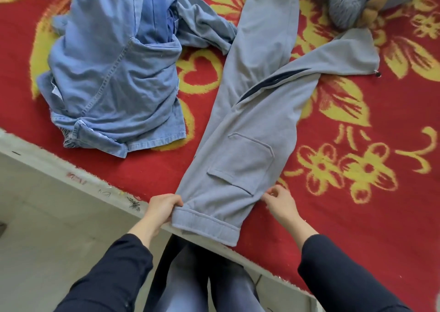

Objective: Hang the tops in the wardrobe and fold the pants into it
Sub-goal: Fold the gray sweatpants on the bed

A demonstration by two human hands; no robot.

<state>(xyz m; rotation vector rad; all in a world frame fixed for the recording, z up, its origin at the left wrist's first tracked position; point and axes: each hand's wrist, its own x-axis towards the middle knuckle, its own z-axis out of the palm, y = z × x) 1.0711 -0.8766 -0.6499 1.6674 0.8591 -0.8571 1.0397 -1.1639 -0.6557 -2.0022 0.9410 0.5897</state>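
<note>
So we have the grey cargo sweatpants (247, 126) lying flat on the red floral blanket (357, 216), stretching away from between our hands. Our left hand (164, 207) curls its fingers round the left edge just beyond the waistband (204, 227). Our right hand (282, 203) pinches the right edge beside the near corner of the cargo pocket (240, 161). Both hold cloth; neither is spread wide. The waistband end overhangs the bed edge (71, 178), just nearer to us than the hands.

We judge the step to be squaring the pants before folding. To do it well we should draw both edges gently outward and toward us until the cloth goes taut, then bring the legs together, since they part beyond the pocket. One leg (266, 26) runs straight away from the hands and the other leg (340, 57) swings off beyond the right hand. Once they lie stacked we can fold far end to near.

The long axis runs from our hands away and slightly rightward, waistband toward us, hems far. A heap of denim garments (114, 78) lies beyond the left hand
</note>
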